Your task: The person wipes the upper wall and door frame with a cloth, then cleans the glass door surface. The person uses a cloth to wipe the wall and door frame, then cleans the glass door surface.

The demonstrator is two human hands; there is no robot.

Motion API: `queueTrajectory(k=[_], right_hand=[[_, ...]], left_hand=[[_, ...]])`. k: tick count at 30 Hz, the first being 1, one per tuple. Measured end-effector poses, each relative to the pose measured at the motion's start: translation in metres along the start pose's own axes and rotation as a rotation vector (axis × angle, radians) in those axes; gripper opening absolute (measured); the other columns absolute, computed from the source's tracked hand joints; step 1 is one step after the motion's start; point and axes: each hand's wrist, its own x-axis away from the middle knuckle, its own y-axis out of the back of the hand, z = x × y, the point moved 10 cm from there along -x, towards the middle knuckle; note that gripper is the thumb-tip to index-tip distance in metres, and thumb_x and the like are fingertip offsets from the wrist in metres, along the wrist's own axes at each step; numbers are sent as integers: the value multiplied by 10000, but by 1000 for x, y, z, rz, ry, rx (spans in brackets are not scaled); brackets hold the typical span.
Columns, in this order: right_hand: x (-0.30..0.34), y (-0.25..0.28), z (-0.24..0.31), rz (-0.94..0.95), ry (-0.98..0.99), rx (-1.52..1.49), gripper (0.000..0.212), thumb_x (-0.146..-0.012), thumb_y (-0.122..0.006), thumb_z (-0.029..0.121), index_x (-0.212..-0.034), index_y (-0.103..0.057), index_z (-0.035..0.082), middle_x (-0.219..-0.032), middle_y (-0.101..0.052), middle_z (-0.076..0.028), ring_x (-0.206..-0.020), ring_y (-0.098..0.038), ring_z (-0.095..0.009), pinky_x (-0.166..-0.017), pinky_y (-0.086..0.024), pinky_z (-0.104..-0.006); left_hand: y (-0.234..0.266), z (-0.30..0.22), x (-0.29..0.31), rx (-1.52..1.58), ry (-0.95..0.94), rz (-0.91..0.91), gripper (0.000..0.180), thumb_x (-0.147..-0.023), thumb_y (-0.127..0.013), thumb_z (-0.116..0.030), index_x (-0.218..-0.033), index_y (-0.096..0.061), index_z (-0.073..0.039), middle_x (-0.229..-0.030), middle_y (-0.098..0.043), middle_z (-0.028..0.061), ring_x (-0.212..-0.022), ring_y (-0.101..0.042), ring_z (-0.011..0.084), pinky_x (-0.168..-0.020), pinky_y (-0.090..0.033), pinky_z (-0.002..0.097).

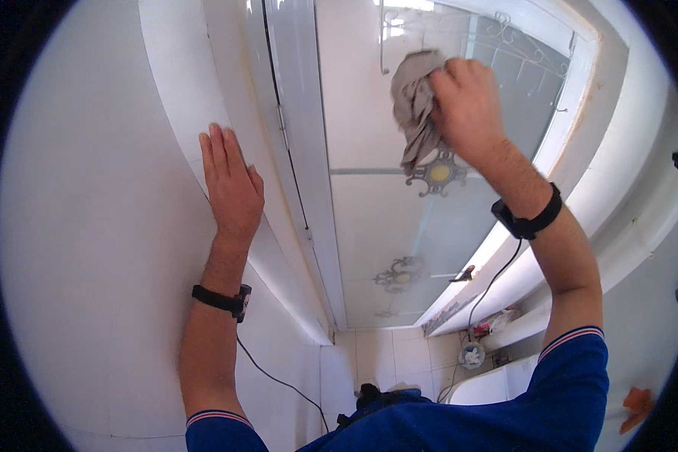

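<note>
My right hand is closed round a crumpled grey-brown cloth, held against the upper part of a glass door. The cloth's lower end hangs beside a grey scroll ornament with a yellow centre on the pane. To the left, my left hand lies flat on the white door frame, fingers stretched out and holding nothing. Each wrist wears a black strap with a small device and a cable.
A dark door handle sticks out at the door's lower right. Below, a small bin stands on the tiled floor near a white fixture. Hinges run along the door's left edge. Something orange is at the lower right.
</note>
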Motion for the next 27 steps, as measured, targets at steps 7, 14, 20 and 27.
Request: queueTrajectory(k=[7,14,20,27], right_hand=[[-93,-12,-59,-5,-104,237,281,-833,-774,167,-1080,-677,73,-1111,-657,-154,-1014,-684,-336,-818,-580,-470],[-98,-57,-43,113,-81,295,317,-883,-781,186,-1172,-694,90,-1121,-678,-151,-1060,-695,-323,-876,-593,-450],[-78,-47,-96,65,-269,216,337,-868,-756,163,-1186,-675,83,-1083,-696,-207,-994,-715,-400,-859,-599,-525],[-26,-14,-148,-212,-517,-177,356,-860,-729,123,-1198,-652,40,-1115,-701,-243,-1025,-698,-477,-892,-585,-549]], left_hand=[[-3,2,0,19,29,41,770,-977,-612,-3,-1655,-260,89,-1746,-203,302,-1628,-166,497,-1329,-232,537],[-1,2,3,19,8,-6,765,-979,-605,-16,-1661,-273,78,-1747,-220,289,-1628,-181,484,-1328,-241,525],[-3,2,2,54,4,17,787,-985,-574,-2,-1674,-202,74,-1761,-150,304,-1638,-125,501,-1337,-190,568],[-3,3,3,16,16,-6,777,-975,-598,-14,-1669,-258,65,-1753,-207,280,-1628,-171,490,-1329,-246,525]])
